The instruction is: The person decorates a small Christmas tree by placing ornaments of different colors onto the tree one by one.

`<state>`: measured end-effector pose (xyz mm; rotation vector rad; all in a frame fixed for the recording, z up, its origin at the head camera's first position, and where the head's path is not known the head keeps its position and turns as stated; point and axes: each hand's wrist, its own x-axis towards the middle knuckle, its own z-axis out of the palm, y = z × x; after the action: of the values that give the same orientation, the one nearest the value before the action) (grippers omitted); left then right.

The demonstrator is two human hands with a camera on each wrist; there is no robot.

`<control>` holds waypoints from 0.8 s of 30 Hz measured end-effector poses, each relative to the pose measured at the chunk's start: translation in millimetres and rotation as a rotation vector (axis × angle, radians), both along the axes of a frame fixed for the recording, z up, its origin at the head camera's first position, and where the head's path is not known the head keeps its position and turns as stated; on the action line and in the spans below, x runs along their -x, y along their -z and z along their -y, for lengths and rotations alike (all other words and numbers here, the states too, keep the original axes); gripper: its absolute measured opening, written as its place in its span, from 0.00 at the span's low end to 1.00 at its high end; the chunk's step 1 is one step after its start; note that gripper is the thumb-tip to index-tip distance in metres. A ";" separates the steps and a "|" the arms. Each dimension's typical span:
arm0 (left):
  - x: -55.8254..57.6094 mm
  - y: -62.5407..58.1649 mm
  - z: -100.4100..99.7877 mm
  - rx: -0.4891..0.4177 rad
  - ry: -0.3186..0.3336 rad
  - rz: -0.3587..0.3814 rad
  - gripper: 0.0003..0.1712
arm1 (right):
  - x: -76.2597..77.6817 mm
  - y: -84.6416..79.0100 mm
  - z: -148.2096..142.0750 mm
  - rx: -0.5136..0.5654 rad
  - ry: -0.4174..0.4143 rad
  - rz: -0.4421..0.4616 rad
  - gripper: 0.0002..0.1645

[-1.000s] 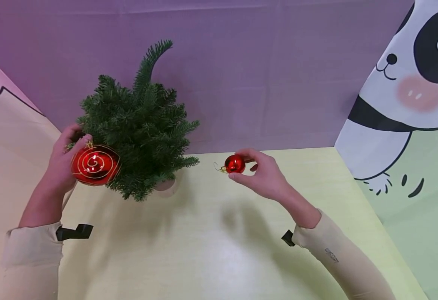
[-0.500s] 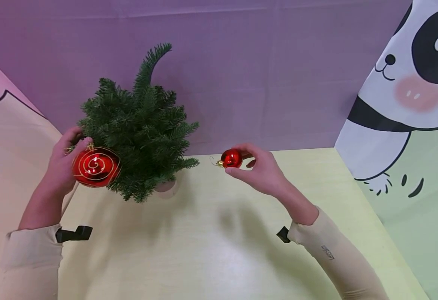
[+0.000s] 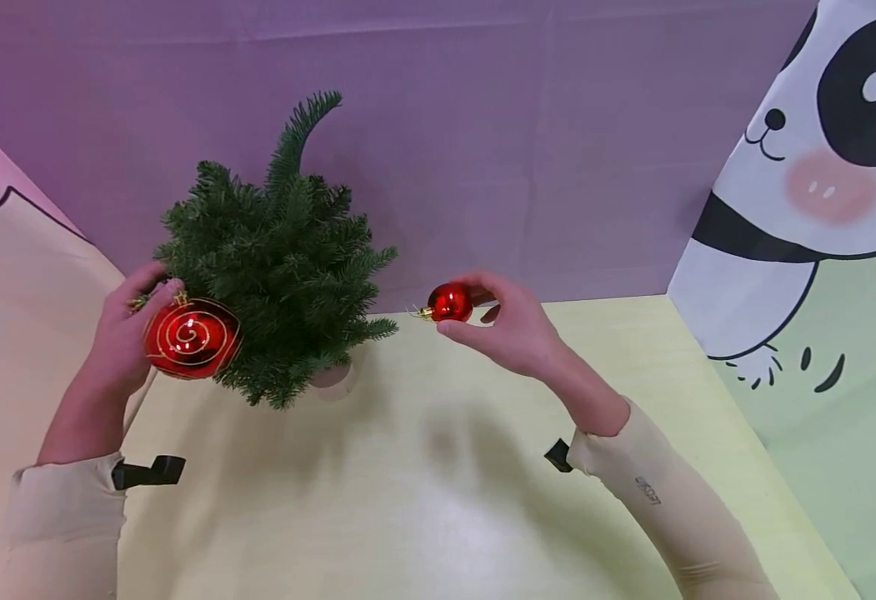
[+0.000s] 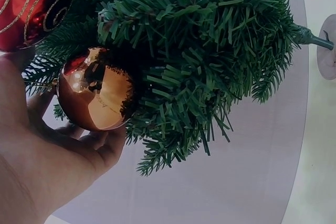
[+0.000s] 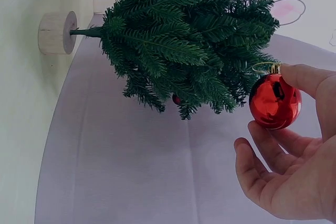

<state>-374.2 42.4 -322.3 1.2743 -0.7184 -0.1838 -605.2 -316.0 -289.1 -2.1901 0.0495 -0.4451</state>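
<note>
A small green artificial Christmas tree stands upright on a round wooden base. At its left side, my left hand has its fingers curled round a shiny gold Christmas ball, hidden in the head view apart from what looks like its cap. A larger red Christmas ball with gold spirals sits by the left thumb; its attachment is not visible. Right of the tree, my right hand pinches a small plain red Christmas ball between thumb and fingers. Its gold cap and thin wire loop point toward the branches.
The pale wooden tabletop meets a purple cloth backdrop just behind the tree. A printed panda panel stands at the right, a pale panel at the left. Another small red ornament peeks from the lower branches.
My right hand has carried the small red ball left and slightly upward, closer to the tree. The left hand and the spiral ball have stayed nearly in place.
</note>
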 end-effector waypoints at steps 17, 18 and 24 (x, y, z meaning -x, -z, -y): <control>2.8 3.4 -3.6 -0.008 -0.033 -0.063 0.16 | -8.4 -3.9 -12.4 -0.057 -0.004 -0.035 0.24; 2.8 3.4 -3.3 -0.018 -0.036 -0.065 0.16 | -8.7 -4.6 -12.8 -0.058 -0.005 -0.037 0.24; 2.1 4.2 -1.6 -0.031 -0.047 -0.067 0.15 | -10.7 -9.2 -16.7 -0.051 -0.027 -0.013 0.23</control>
<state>-376.3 44.0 -326.4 1.3070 -0.6302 -0.1987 -594.5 -299.3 -279.9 -2.1409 0.0374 -0.4100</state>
